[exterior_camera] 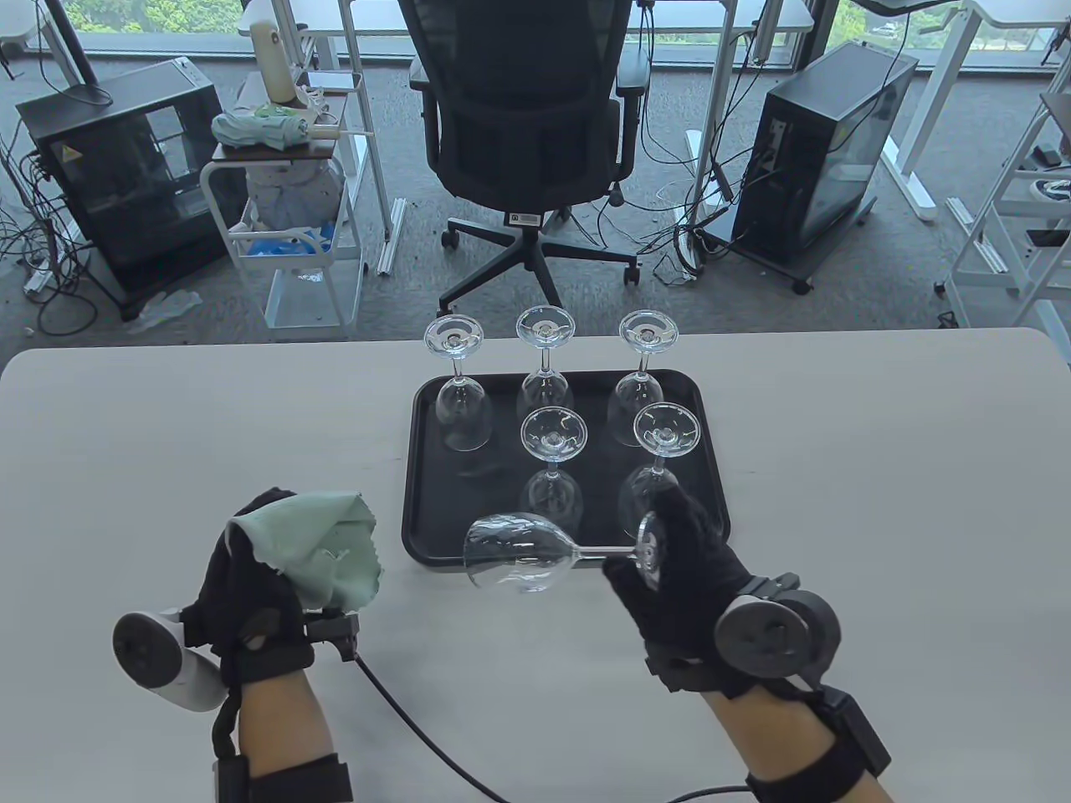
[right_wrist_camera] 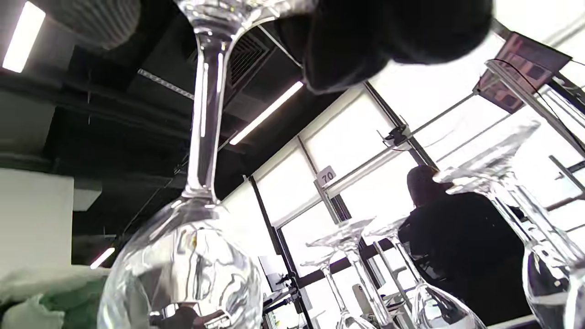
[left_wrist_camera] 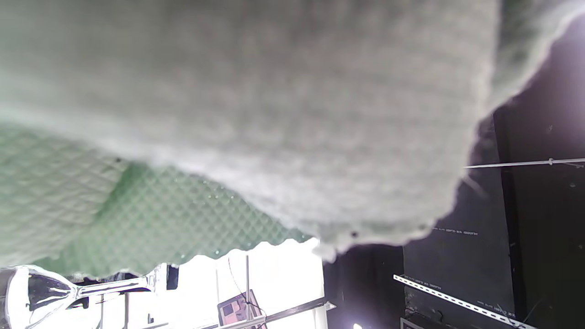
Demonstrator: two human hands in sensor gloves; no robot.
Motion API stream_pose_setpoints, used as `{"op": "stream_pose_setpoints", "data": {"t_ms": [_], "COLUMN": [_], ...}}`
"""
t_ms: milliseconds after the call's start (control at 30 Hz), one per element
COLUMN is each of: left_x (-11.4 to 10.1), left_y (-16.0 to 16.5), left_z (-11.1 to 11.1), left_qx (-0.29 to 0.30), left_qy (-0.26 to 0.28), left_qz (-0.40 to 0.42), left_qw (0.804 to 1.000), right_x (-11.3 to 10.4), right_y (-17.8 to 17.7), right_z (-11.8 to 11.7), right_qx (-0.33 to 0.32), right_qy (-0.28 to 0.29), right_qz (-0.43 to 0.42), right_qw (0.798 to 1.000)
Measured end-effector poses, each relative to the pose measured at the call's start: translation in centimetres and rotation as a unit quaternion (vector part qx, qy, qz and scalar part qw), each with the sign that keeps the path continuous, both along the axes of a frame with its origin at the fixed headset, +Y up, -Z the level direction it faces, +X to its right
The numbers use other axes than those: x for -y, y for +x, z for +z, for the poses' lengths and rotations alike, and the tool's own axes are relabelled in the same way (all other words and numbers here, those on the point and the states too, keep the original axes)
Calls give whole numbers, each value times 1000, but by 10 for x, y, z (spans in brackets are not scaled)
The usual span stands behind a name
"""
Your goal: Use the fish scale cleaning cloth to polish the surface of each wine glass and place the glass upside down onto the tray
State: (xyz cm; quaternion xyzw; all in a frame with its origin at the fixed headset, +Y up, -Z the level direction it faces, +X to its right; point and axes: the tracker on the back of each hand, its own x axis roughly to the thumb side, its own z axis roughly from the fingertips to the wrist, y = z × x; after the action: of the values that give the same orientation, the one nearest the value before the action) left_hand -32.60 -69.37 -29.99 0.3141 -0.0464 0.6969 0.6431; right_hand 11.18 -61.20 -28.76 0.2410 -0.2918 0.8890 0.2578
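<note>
1. Right hand: fingers curled round the foot and lower stem of a wine glass. The glass lies horizontal in the air, bowl pointing toward the person's left, over the near edge of the tray and the table just in front of it. In the right wrist view the same glass hangs down from the gloved fingers, stem and bowl filling the left of the frame.
2. Left hand: holds a pale green cleaning cloth, draped over the fingertips with loose folds falling to the right. Hand raised above the table, left of the tray. Cloth and glass bowl are near each other but apart in the table view.
3. Left wrist view: the cloth covers most of the frame, scale-pattern weave visible on the greener part; part of the held glass shows at bottom left.
4. Tray: black, rectangular, mid-table. Five wine glasses stand on it upside down, feet up. Back row of three: left, middle, right. Front row of two: middle and right. The front-left place on the tray is bare.
5. Table: light grey top with rounded corners. A black cable runs over it from the left wrist unit.
6. Beyond the table: a black office chair, computer towers, a white trolley.
</note>
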Motion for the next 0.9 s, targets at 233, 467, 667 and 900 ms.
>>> {"op": "stream_pose_setpoints", "data": {"t_ms": [233, 467, 667, 900], "left_x": [-1, -1, -1, -1], "left_y": [-2, -2, -2, -1], "left_z": [1, 0, 0, 0], "left_qx": [-4, 5, 8, 11], "left_qy": [3, 6, 10, 12], "left_qz": [0, 11, 17, 17], "left_qw": [1000, 1000, 1000, 1000], "right_x": [-13, 17, 25, 22], "right_y": [-121, -181, -189, -192], "right_z": [-36, -71, -92, -107], "right_qx": [123, 175, 201, 181], "right_qy": [-2, -55, -103, -221], "right_qz": [211, 270, 264, 212], "right_qw": [970, 945, 938, 935]}}
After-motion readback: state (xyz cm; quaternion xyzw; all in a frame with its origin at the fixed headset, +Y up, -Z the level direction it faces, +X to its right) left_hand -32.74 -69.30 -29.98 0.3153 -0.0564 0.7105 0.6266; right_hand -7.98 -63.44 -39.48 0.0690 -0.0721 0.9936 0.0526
